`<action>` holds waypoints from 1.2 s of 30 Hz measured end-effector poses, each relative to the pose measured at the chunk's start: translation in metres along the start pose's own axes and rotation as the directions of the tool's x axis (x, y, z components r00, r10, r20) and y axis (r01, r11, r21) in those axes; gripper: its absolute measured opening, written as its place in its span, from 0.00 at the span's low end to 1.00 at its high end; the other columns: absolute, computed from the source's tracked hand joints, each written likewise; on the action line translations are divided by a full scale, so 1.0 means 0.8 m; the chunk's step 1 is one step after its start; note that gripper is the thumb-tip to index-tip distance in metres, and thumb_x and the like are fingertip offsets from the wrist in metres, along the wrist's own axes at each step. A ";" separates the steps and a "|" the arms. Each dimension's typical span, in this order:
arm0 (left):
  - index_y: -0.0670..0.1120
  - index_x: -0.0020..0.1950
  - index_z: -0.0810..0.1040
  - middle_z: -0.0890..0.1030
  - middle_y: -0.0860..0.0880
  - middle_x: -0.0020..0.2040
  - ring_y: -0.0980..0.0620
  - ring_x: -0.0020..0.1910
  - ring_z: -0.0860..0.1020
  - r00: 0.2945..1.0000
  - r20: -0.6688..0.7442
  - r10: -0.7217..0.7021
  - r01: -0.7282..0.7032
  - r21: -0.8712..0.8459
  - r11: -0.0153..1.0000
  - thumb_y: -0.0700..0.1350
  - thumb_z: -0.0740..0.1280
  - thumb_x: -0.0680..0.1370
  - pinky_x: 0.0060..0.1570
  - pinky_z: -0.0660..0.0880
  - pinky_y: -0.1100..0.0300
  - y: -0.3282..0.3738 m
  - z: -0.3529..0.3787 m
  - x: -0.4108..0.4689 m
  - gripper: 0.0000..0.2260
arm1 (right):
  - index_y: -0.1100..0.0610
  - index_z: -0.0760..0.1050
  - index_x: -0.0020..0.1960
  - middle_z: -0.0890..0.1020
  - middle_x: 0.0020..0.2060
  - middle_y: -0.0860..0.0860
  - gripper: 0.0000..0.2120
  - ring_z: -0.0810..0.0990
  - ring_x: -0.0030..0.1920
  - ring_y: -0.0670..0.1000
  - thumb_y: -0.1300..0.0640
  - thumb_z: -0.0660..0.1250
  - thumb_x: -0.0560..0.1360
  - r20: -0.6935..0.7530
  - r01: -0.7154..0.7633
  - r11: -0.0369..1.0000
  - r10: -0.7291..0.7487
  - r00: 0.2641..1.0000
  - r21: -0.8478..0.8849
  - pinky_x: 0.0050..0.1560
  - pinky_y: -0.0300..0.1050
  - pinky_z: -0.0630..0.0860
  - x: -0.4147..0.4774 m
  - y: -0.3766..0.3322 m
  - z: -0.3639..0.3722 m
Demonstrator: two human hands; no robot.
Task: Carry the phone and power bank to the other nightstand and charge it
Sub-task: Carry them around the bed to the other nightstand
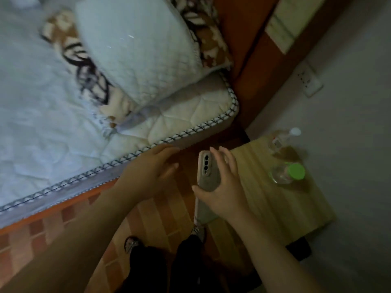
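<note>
My right hand grips a phone in a pale beige case, camera side up, and a flat white power bank seems stacked beneath it. Both hang over the left edge of a light wooden nightstand. My left hand hovers just left of the phone with its fingers spread and nothing in it. No cable is visible.
Two clear bottles stand on the nightstand, one with a green cap and one with a white cap. The bed with a pillow fills the left. A wall socket sits above. My feet are on tiled floor.
</note>
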State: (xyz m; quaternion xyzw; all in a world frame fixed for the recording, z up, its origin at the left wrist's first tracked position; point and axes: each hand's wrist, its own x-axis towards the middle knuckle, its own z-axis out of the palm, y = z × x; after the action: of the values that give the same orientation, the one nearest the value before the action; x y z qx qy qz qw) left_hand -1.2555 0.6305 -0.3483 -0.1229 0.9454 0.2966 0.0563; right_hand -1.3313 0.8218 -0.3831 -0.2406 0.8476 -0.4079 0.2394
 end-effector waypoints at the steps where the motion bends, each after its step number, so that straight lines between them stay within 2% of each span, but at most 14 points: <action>1: 0.50 0.67 0.69 0.72 0.47 0.66 0.47 0.61 0.72 0.998 -0.053 -0.024 0.024 -0.008 1.000 0.49 0.61 0.77 0.57 0.70 0.54 -0.005 -0.021 -0.020 0.18 | 0.33 0.50 0.69 0.50 0.71 0.35 0.42 0.58 0.70 0.46 0.44 0.74 0.65 0.017 0.042 0.999 -0.042 0.999 -0.004 0.61 0.50 0.72 -0.001 -0.025 0.006; 4: 0.51 0.67 0.68 0.71 0.48 0.67 0.48 0.62 0.71 0.976 -0.196 -0.098 0.092 -0.039 0.995 0.50 0.61 0.77 0.56 0.68 0.55 -0.024 -0.073 -0.088 0.18 | 0.34 0.50 0.70 0.48 0.71 0.32 0.42 0.56 0.71 0.43 0.46 0.73 0.66 0.075 0.174 0.985 -0.172 0.982 -0.012 0.63 0.46 0.68 -0.006 -0.100 0.037; 9: 0.54 0.68 0.66 0.69 0.50 0.69 0.51 0.64 0.69 0.888 -0.388 -0.246 0.227 -0.094 0.969 0.53 0.60 0.77 0.56 0.64 0.60 -0.087 -0.143 -0.229 0.19 | 0.35 0.48 0.71 0.46 0.72 0.33 0.42 0.52 0.73 0.44 0.49 0.72 0.68 0.161 0.376 0.926 -0.374 0.913 0.016 0.67 0.46 0.63 -0.039 -0.225 0.133; 14: 0.53 0.69 0.66 0.69 0.50 0.69 0.50 0.66 0.69 0.783 -0.504 -0.365 0.342 -0.141 0.929 0.52 0.60 0.77 0.62 0.66 0.54 -0.174 -0.198 -0.402 0.20 | 0.35 0.44 0.71 0.45 0.72 0.34 0.43 0.50 0.73 0.46 0.51 0.71 0.70 0.253 0.523 0.852 -0.513 0.820 0.033 0.66 0.44 0.61 -0.106 -0.343 0.276; 17: 0.52 0.69 0.65 0.69 0.49 0.70 0.49 0.65 0.70 0.721 -0.536 -0.439 0.426 -0.156 0.891 0.52 0.60 0.77 0.60 0.70 0.52 -0.230 -0.227 -0.510 0.20 | 0.38 0.43 0.72 0.45 0.73 0.38 0.42 0.52 0.73 0.49 0.50 0.69 0.71 0.349 0.566 0.821 -0.551 0.758 0.066 0.67 0.50 0.64 -0.148 -0.410 0.372; 19: 0.53 0.69 0.66 0.69 0.49 0.69 0.48 0.61 0.73 0.664 -0.564 -0.491 0.485 -0.175 0.857 0.52 0.61 0.77 0.56 0.71 0.55 -0.266 -0.245 -0.579 0.20 | 0.41 0.44 0.73 0.46 0.74 0.41 0.42 0.53 0.73 0.51 0.49 0.69 0.70 0.420 0.609 0.788 -0.584 0.695 0.088 0.67 0.55 0.66 -0.172 -0.455 0.434; 21: 0.53 0.69 0.66 0.69 0.49 0.69 0.47 0.57 0.74 0.600 -0.586 -0.544 0.549 -0.193 0.813 0.52 0.61 0.77 0.52 0.69 0.58 -0.296 -0.258 -0.642 0.20 | 0.41 0.44 0.73 0.46 0.73 0.39 0.42 0.54 0.72 0.52 0.45 0.68 0.69 0.487 0.634 0.764 -0.602 0.633 0.122 0.67 0.58 0.65 -0.194 -0.496 0.490; 23: 0.53 0.69 0.66 0.69 0.48 0.70 0.47 0.56 0.75 0.537 -0.598 -0.594 0.601 -0.223 0.767 0.52 0.61 0.77 0.53 0.70 0.56 -0.325 -0.268 -0.698 0.20 | 0.39 0.44 0.72 0.47 0.72 0.35 0.41 0.54 0.73 0.51 0.41 0.66 0.68 0.540 0.655 0.739 -0.618 0.571 0.153 0.67 0.60 0.65 -0.214 -0.532 0.543; 25: 0.52 0.69 0.66 0.70 0.47 0.70 0.45 0.55 0.76 0.487 -0.606 -0.630 0.638 -0.245 0.730 0.52 0.61 0.77 0.55 0.71 0.54 -0.355 -0.276 -0.747 0.21 | 0.39 0.44 0.72 0.47 0.71 0.34 0.41 0.55 0.73 0.52 0.41 0.66 0.69 0.581 0.683 0.708 -0.637 0.506 0.181 0.67 0.62 0.65 -0.230 -0.562 0.595; 29: 0.54 0.69 0.66 0.69 0.49 0.70 0.46 0.55 0.77 0.377 -0.612 -0.695 0.692 -0.312 0.651 0.54 0.59 0.77 0.51 0.76 0.52 -0.422 -0.294 -0.826 0.21 | 0.41 0.45 0.73 0.47 0.72 0.37 0.42 0.54 0.73 0.54 0.42 0.68 0.69 0.667 0.709 0.664 -0.642 0.379 0.237 0.67 0.63 0.65 -0.251 -0.619 0.695; 31: 0.55 0.69 0.65 0.69 0.50 0.70 0.46 0.58 0.75 0.335 -0.610 -0.718 0.709 -0.338 0.619 0.55 0.59 0.77 0.53 0.76 0.50 -0.462 -0.306 -0.857 0.21 | 0.43 0.45 0.74 0.47 0.73 0.41 0.42 0.52 0.74 0.53 0.43 0.68 0.69 0.686 0.718 0.650 -0.641 0.344 0.248 0.68 0.63 0.63 -0.256 -0.648 0.747; 36: 0.56 0.68 0.65 0.70 0.50 0.69 0.46 0.51 0.78 0.265 -0.597 -0.757 0.728 -0.391 0.563 0.56 0.58 0.77 0.53 0.75 0.50 -0.583 -0.357 -0.938 0.20 | 0.41 0.45 0.73 0.47 0.72 0.38 0.42 0.54 0.73 0.53 0.46 0.70 0.69 0.723 0.718 0.635 -0.635 0.272 0.286 0.65 0.62 0.67 -0.258 -0.729 0.891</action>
State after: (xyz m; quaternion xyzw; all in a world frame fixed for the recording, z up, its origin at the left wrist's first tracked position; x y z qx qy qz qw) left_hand -0.4183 0.2457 -0.2351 -0.6549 0.7104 0.1800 -0.1844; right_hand -0.6195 0.2143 -0.2633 -0.7378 0.4899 -0.2822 0.3688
